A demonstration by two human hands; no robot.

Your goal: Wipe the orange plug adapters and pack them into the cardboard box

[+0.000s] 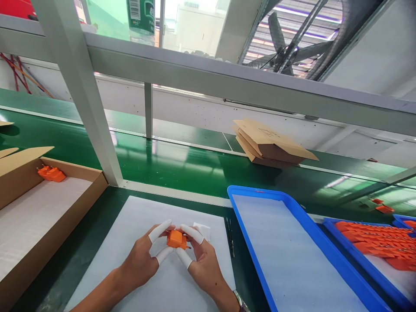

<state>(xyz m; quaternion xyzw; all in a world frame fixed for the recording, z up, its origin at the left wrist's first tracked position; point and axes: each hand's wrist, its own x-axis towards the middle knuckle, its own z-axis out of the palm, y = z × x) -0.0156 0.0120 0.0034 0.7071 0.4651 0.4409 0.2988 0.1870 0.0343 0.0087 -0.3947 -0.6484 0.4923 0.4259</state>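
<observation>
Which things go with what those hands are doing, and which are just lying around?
Seem part of it:
orange plug, between left hand and right hand
white sheet beneath
blue tray with orange pieces
cardboard box with orange plugs

Seem just lying about:
brown cartons
green-labelled container

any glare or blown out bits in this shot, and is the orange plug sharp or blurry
Head view: the background above the grey rail is washed out nearly white; head view: pale reflections streak the green belt; head view: the orange plug between the hands looks fairly sharp, though too small to show fine detail.
</observation>
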